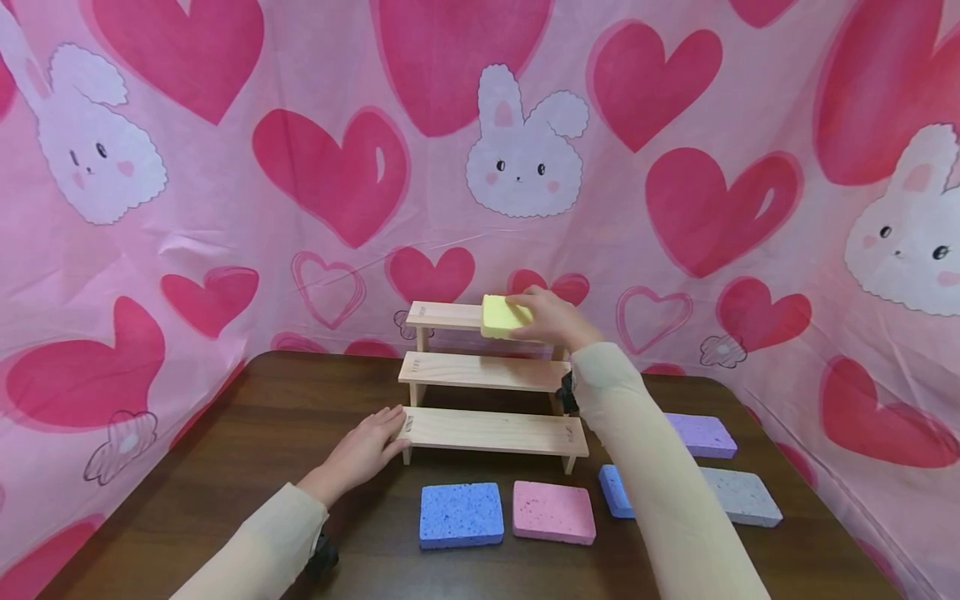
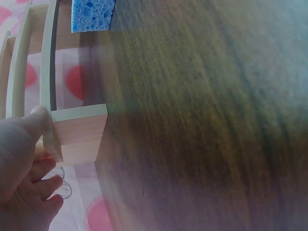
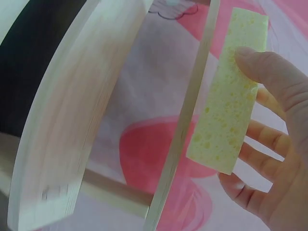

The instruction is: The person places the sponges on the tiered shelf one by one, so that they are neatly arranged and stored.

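Observation:
A three-tier wooden stand (image 1: 487,429) stands on the dark table. My left hand (image 1: 358,454) grips the left end of its lowest shelf; in the left wrist view the thumb (image 2: 39,118) lies against the shelf's front edge. Over the right part of the top shelf (image 1: 446,314), my right hand (image 1: 553,320) holds a yellow sponge (image 1: 495,318). Thumb and fingers pinch this sponge between its two faces in the right wrist view, close above the shelf board (image 3: 185,115).
In front of the stand lie a blue sponge (image 1: 461,517) and a pink sponge (image 1: 553,512). To the right, partly behind my right sleeve (image 1: 660,467), are a second blue sponge (image 1: 615,492), a purple one (image 1: 705,436) and a grey one (image 1: 742,497). A pink heart-patterned cloth (image 1: 330,275) hangs behind.

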### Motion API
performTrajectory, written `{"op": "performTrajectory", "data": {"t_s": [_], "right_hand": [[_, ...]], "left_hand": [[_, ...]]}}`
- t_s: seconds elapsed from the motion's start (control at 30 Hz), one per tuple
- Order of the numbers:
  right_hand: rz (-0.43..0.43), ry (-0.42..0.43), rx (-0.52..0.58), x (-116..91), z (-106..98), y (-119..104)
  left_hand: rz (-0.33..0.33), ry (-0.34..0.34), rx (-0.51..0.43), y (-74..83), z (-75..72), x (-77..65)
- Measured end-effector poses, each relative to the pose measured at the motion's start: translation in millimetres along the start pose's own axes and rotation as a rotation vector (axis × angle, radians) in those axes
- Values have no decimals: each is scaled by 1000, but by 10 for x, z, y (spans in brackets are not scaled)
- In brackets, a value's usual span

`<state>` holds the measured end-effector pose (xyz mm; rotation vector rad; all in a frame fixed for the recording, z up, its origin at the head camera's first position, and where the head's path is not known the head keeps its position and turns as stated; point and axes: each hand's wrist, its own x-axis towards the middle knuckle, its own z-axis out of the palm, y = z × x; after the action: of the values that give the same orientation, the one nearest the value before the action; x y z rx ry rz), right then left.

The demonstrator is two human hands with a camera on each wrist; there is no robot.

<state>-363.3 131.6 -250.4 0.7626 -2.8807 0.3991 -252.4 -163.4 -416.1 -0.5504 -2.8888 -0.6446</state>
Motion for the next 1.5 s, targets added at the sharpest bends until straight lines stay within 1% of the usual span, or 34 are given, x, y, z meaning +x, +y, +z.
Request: {"op": "performTrajectory", "data": {"t_s": [0.2, 0.43, 0.7, 1.03, 1.13, 1.33, 1.5], "right_hand": [[-12, 16, -28, 54, 47, -111], [-14, 18, -11, 102, 114, -218], [11, 5, -9, 160, 200, -284], [-6, 18, -50, 215, 298, -348], [-12, 31, -63, 235, 318, -371], [-48, 64, -130, 257, 363, -393], [-46, 91, -116, 243, 392, -388]], "left_hand": [[-8, -13, -3, -2, 5, 5], [-4, -8, -5, 4, -12, 0], [1, -8, -9, -3, -12, 2], [-4, -10, -4, -14, -3, 5], [-3, -7, 0, -16, -2, 5], [6, -2, 0, -15, -2, 6], [1, 0, -1, -14, 1, 10]]}}
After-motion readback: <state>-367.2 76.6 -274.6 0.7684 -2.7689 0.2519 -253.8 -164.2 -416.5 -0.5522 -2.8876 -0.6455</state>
